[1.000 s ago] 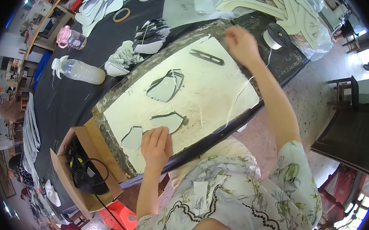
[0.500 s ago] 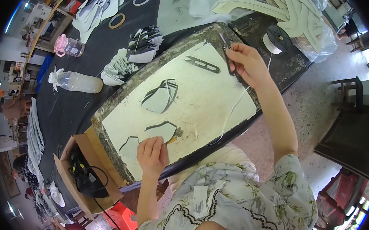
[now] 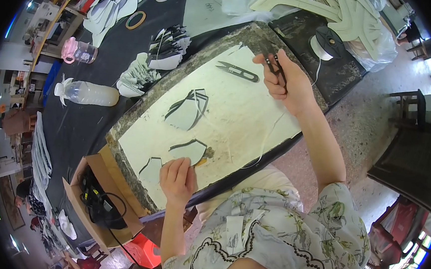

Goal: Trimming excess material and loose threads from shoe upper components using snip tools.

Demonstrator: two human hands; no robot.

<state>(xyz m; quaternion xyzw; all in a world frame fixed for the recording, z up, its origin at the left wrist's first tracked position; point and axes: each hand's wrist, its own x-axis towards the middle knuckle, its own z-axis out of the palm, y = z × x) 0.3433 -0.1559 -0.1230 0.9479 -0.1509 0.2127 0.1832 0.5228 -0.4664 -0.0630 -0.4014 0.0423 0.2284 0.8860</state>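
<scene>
Dark snips (image 3: 270, 64) are slanting beside the white sheet (image 3: 244, 114); a pale, dark-edged piece (image 3: 191, 151) is lying on its near side.

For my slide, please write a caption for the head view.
Right hand holding a dark tool; left hand beside a pale piece.

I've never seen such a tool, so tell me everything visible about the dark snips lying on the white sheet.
The dark snips look metallic, with two slim pointed blades, slightly apart at the tips, and a long, round-ended handle. They lie flat on the white sheet, near its far edge, blades toward the left. No hand touches them; the right hand is beside their handle end.
</scene>
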